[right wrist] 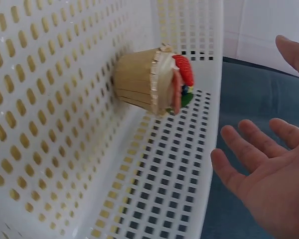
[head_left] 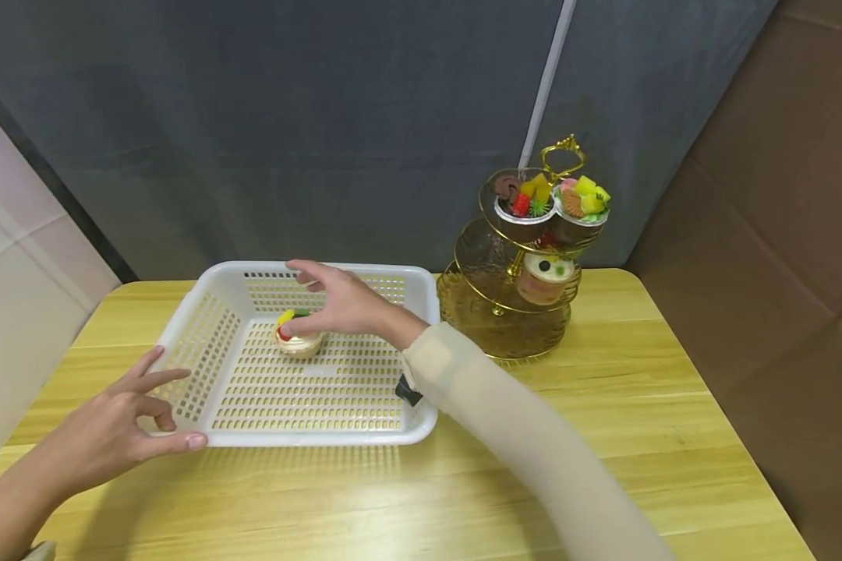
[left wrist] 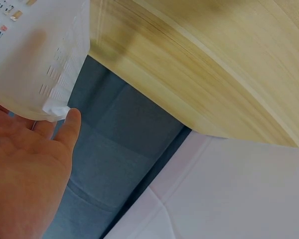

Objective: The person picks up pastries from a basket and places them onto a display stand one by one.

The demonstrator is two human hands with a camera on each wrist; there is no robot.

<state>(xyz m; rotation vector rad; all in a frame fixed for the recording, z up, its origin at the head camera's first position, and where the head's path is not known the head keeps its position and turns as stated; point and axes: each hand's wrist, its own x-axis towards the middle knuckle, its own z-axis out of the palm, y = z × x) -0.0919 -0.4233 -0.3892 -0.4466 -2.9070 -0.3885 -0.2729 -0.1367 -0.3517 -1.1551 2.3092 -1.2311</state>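
A cupcake (head_left: 300,345) with cream and fruit on top stands in the white plastic basket (head_left: 316,439). Its pleated tan wrapper and red strawberry slice show in the right wrist view, where the cupcake (right wrist: 137,82) is apart from the fingers. My right hand (head_left: 347,302) hovers above it with fingers and thumb spread, holding nothing. At the basket's front left corner, my left hand (head_left: 122,417) rests with its thumb along the front rim and its fingers spread by the left rim. In the left wrist view its fingertips are right at the rim.
A three-tier stand (head_left: 508,343) with gold trim is right of the basket. Two fruit-topped cups, one a chocolate cup (head_left: 526,210), sit on its top tier. A small cake (head_left: 546,279) sits on the middle tier. Dark curtain (head_left: 288,140) hangs behind the wooden table (head_left: 365,506).
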